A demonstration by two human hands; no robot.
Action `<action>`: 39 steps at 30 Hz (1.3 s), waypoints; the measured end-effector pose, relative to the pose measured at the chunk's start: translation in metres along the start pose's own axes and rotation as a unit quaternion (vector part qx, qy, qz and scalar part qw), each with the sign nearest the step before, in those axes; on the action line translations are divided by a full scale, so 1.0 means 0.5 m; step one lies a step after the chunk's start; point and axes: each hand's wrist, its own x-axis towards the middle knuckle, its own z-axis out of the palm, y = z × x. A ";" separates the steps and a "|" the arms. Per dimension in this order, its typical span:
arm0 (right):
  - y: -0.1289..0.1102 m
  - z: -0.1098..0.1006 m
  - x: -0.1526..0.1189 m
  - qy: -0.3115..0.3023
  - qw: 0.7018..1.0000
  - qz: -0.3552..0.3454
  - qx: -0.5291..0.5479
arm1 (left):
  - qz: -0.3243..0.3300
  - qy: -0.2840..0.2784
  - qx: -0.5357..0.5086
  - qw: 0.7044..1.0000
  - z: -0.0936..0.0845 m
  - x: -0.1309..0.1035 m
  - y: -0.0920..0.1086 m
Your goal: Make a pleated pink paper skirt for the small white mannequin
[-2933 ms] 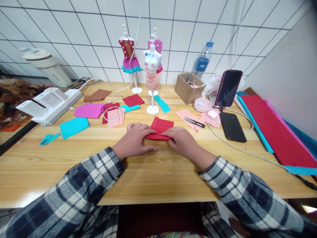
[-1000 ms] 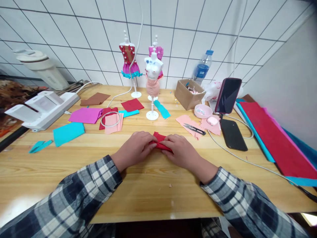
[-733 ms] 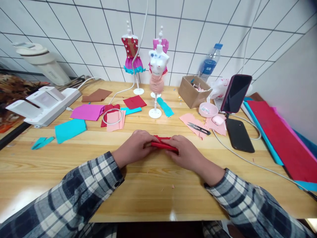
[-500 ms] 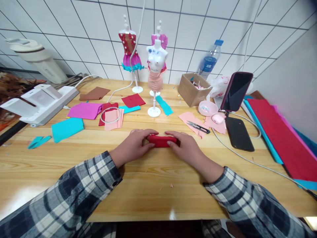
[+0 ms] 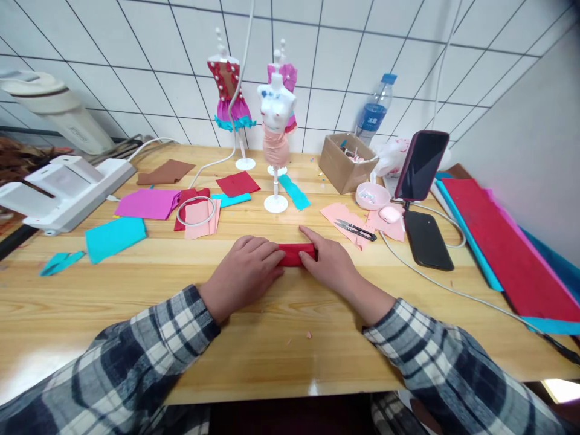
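A folded strip of red crepe paper point(image 5: 293, 255) lies on the wooden table in front of me, between my hands. My left hand point(image 5: 248, 269) rests over its left end, fingers held together and covering that end. At the other end my right hand point(image 5: 328, 260) presses the strip with its thumb, while the index finger is raised and stretched out past the far edge; the other fingers are partly hidden. Beyond the strip stands a white mini mannequin point(image 5: 277, 109) wrapped in pink paper at the hips. Black thread snips point(image 5: 356, 229) lie on pink paper to the right.
Cut paper pieces in blue point(image 5: 115, 237), magenta point(image 5: 149, 203) and brown point(image 5: 167, 171) lie left. A dressed mannequin point(image 5: 229, 90) stands behind. On the right are a cardboard box point(image 5: 339, 172), a pink bowl point(image 5: 372, 205), phones point(image 5: 428, 240), a cable and stacked coloured sheets point(image 5: 507, 254).
My left hand has turned over the left end of the red strip, its fingers now closing over it. My right index finger has lifted off the strip's far edge.
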 end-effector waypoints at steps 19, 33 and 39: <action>0.000 -0.007 -0.030 0.062 0.962 -0.253 -0.084 | -0.037 -0.021 -0.061 0.997 0.003 0.011 -0.018; -0.044 -0.004 -0.031 -0.035 0.932 -0.040 0.358 | -0.252 0.049 -0.683 0.684 0.004 0.005 -0.003; -0.049 -0.008 -0.040 0.031 0.930 -0.047 0.363 | -0.238 0.003 -0.485 0.842 -0.016 -0.002 0.003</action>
